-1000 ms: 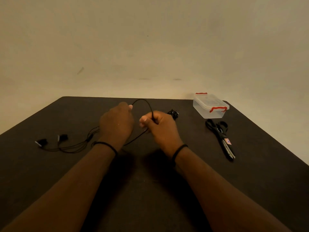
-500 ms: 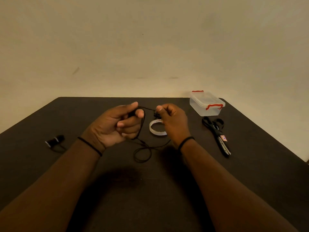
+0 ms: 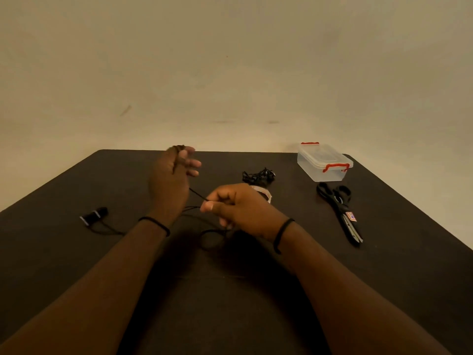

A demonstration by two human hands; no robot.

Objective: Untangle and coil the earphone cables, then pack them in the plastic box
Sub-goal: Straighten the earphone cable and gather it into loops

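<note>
My left hand (image 3: pixel 170 175) is raised over the table's middle, and a black earphone cable (image 3: pixel 197 193) is looped over its fingers. The cable runs down to my right hand (image 3: pixel 243 208), which pinches it between thumb and forefinger. More of the cable lies in a loose loop (image 3: pixel 212 238) on the table below my right hand. Its earbuds (image 3: pixel 93 216) rest at the left. A second, tangled black earphone bundle (image 3: pixel 259 175) sits behind my right hand. The clear plastic box (image 3: pixel 323 162) with red clips stands shut at the far right.
Black scissors (image 3: pixel 340 212) lie at the right, in front of the box. A roll of clear tape (image 3: pixel 265 193) peeks out behind my right hand. The dark table (image 3: pixel 230 303) ends at a plain wall.
My left hand has lifted and turned upright with the cable over its fingers. My right hand has dropped lower and nearer, drawing the cable taut between the hands.
</note>
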